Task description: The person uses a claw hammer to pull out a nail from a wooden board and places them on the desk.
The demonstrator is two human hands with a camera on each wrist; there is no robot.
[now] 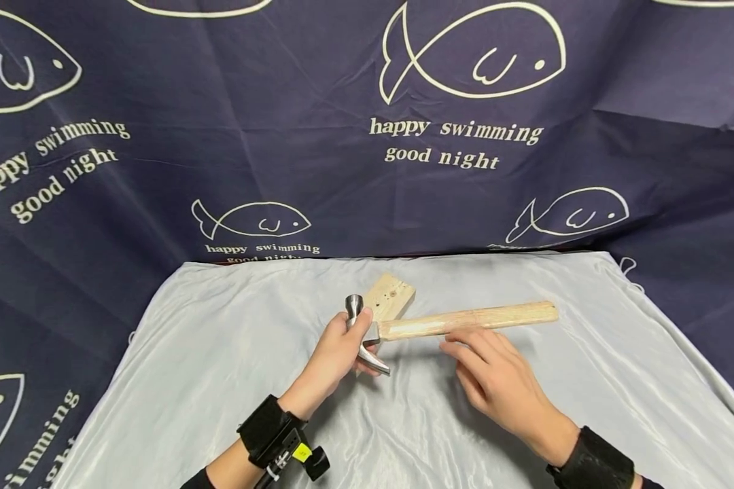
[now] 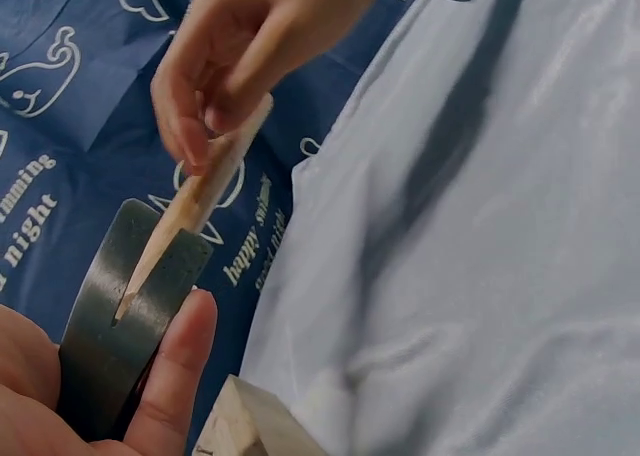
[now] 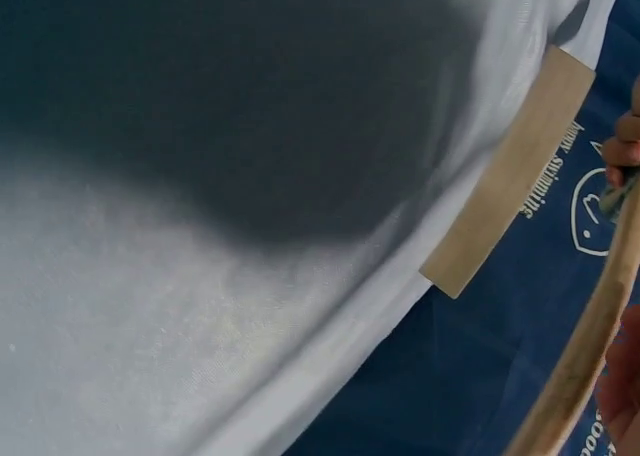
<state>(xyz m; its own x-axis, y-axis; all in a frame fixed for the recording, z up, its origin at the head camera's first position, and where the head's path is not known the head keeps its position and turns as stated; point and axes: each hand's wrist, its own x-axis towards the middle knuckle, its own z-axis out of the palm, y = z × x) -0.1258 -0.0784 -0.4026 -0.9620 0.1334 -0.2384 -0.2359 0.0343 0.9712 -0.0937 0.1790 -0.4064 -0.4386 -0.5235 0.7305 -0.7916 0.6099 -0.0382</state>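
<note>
A claw hammer [image 1: 483,318] with a pale wooden handle is held up over the cloth, its handle pointing right. My left hand [image 1: 333,350] grips it by the steel head, thumb across the top. The left wrist view shows the forked claw [image 2: 140,321] close up, between thumb and fingers. Beside the near edge of the handle is my right hand [image 1: 501,384], its loosely bent fingertips right at the wood and not wrapped round it. In the right wrist view the handle [image 3: 575,371] runs past those fingers. Behind the hammer lies a wooden block [image 1: 394,295], partly covered by it.
A shiny pale grey cloth [image 1: 232,380] with soft folds covers the table. Behind it hangs a dark blue curtain [image 1: 330,149] printed with white fish and lettering. Black bands [image 1: 272,431] with cameras sit on both wrists.
</note>
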